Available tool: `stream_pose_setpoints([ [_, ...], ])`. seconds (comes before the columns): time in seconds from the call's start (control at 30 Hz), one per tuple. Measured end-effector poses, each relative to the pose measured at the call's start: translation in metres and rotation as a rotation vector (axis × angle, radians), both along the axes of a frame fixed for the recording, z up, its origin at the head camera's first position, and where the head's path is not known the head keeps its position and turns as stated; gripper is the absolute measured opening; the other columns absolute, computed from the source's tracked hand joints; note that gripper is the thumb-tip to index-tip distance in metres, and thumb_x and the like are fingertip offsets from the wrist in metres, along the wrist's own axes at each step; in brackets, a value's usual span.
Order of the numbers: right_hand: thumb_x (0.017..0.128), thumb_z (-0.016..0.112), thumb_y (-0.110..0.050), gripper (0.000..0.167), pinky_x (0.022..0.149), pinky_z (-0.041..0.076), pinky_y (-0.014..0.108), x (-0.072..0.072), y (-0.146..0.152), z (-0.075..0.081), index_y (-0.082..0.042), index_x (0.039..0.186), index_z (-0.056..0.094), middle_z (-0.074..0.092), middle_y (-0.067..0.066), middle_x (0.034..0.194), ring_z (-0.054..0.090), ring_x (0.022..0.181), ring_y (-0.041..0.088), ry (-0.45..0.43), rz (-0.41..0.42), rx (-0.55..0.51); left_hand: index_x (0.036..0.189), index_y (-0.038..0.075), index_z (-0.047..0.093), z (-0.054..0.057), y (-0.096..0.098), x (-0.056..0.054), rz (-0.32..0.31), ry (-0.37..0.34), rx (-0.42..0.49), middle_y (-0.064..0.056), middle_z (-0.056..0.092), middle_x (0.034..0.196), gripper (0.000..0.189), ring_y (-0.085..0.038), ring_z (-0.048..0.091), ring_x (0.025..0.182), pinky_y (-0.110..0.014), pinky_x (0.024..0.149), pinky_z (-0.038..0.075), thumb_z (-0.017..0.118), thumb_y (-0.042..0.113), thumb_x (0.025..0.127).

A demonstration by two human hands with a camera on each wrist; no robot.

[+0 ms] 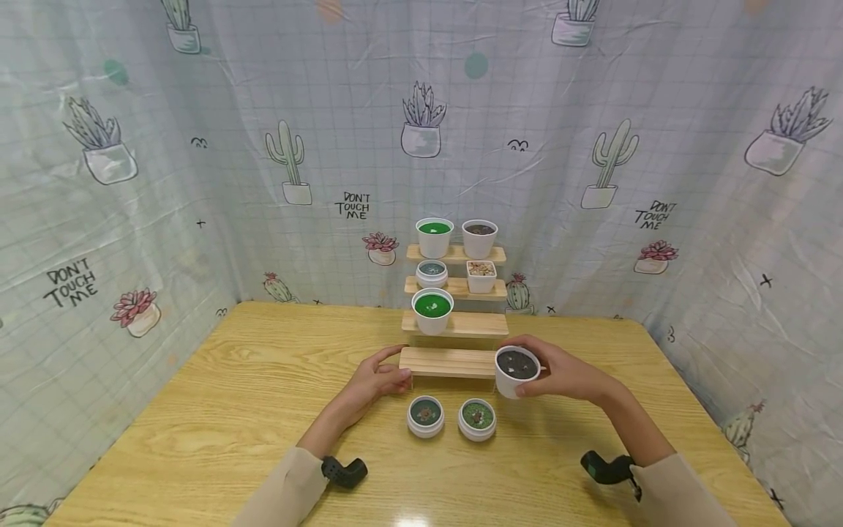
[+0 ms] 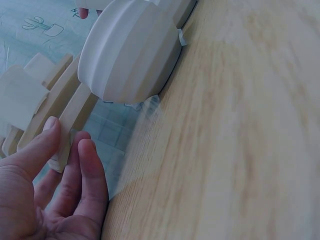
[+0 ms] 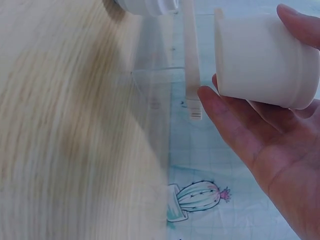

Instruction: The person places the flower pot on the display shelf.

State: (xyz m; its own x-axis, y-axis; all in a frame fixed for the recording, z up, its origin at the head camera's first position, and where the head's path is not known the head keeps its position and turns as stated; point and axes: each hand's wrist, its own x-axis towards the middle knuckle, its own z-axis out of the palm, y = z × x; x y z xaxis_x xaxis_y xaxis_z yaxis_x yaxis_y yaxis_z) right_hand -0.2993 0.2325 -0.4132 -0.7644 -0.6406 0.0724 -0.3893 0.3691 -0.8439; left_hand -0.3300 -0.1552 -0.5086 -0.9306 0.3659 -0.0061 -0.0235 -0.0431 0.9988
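Left hand (image 1: pixel 374 382) pinches the left end of the lowest step (image 1: pixel 448 360), thumb above, fingers beneath; presumably this steadies the board on its thin clear support (image 3: pixel 150 105). Right hand (image 1: pixel 565 372) grips the dark-filled pot (image 1: pixel 510 385) round its side, mouth up, likely to keep the contents in. Hands well apart, both occupied.

Position: dark-filled pot is at the right end of that step. Right wrist view shows a gap between pot base and board; depth is hard to judge, so over the board or just outside its end, cannot tell.

Upper steps (image 1: pixel 476 323) carry more white pots, among them a square pot (image 1: pixel 481 282) of pebbles. The stagger probably lets each top be seen from the front. Two low round pots (image 1: pixel 425 429) sit side by side on the surface (image 1: pixel 276 366), just before the step, within easy reach.

Writing: "DON'T TOUCH ME" on the backdrop (image 1: pixel 356 88), three times in head view, near plant drawings. No brand or label readable on the pots
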Motion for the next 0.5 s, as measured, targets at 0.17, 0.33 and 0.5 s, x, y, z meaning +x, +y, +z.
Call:
stream_pose_setpoints([
  [0.17,0.088,0.081,-0.015,0.072,0.093,0.056,0.035,-0.002,-0.003,0.004,-0.005,0.149,0.044,0.054,0.019,0.141,0.058,0.120,0.023,0.009,-0.011,0.002,0.160,0.013,0.034,0.000,0.000,0.000,-0.003,0.001,-0.008,-0.020,0.074,0.113,0.075,-0.016,0.072,0.096,-0.030,0.085,0.061,0.074,0.018,0.097],
  [0.33,0.087,0.082,-0.016,0.072,0.095,0.055,0.039,-0.006,-0.009,0.008,-0.006,0.148,0.045,0.054,0.019,0.141,0.056,0.122,0.030,0.013,-0.012,0.004,0.160,0.012,0.034,-0.001,-0.001,0.000,0.003,-0.002,-0.004,-0.021,0.074,0.113,0.074,-0.016,0.073,0.095,-0.030,0.085,0.061,0.074,0.018,0.097],
  [0.5,0.087,0.083,-0.016,0.072,0.095,0.056,0.041,-0.011,-0.011,0.013,-0.007,0.148,0.045,0.054,0.019,0.142,0.055,0.123,0.033,0.021,-0.012,0.013,0.160,0.013,0.034,0.000,-0.001,-0.001,-0.004,-0.006,0.000,-0.023,0.073,0.115,0.074,-0.016,0.072,0.095,-0.030,0.085,0.061,0.074,0.017,0.097],
])
